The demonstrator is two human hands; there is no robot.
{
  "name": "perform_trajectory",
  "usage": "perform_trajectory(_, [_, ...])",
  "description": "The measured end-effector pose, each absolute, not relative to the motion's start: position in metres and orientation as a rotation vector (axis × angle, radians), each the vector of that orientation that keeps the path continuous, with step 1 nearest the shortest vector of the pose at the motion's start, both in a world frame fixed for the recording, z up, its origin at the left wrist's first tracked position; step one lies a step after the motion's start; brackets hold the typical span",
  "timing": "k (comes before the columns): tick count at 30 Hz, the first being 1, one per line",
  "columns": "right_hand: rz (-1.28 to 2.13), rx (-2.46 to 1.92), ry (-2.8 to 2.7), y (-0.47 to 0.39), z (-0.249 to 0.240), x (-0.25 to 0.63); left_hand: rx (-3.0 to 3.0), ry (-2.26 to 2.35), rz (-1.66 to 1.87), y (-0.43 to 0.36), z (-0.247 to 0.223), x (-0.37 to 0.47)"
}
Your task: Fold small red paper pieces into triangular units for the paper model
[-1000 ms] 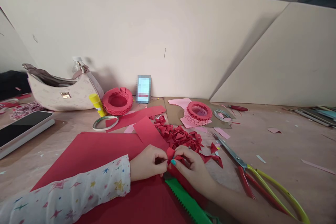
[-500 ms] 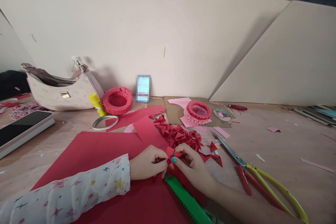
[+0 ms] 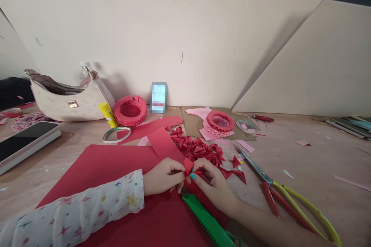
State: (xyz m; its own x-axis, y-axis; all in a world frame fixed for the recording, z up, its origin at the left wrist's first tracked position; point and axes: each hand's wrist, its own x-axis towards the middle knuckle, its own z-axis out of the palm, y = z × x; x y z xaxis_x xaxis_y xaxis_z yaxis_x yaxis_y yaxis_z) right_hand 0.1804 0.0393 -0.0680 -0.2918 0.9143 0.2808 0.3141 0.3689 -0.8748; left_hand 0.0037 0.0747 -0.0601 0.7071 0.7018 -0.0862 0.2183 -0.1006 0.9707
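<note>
both hands pinched on one small red paper piece (image 3: 188, 167) over the red sheet (image 3: 116, 170): left hand (image 3: 162, 177), right hand (image 3: 213, 185). looks mid-fold. next likely needs a firm crease, corners aligned. folded pile (image 3: 203, 149) just behind, scissors (image 3: 272, 189) right.

Matt red paper sheet (image 3: 116, 170); glossy metal scissors (image 3: 261, 173).

Two hands (image 3: 162, 177), two paper rings (image 3: 129, 110), two tape rolls (image 3: 116, 135), two pairs of scissors (image 3: 278, 197), one bag (image 3: 68, 100), one glue stick (image 3: 108, 115), one phone (image 3: 21, 142), one heap of folded triangles (image 3: 201, 149).
</note>
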Motion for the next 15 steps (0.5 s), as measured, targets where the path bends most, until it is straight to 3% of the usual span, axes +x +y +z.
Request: perform_trajectory(15, [0.897, -1.167, -1.823, 0.0389, -0.0678, 0.1793, 1.759, 0.769, 0.504, 0.0759, -0.0648, 0.0032])
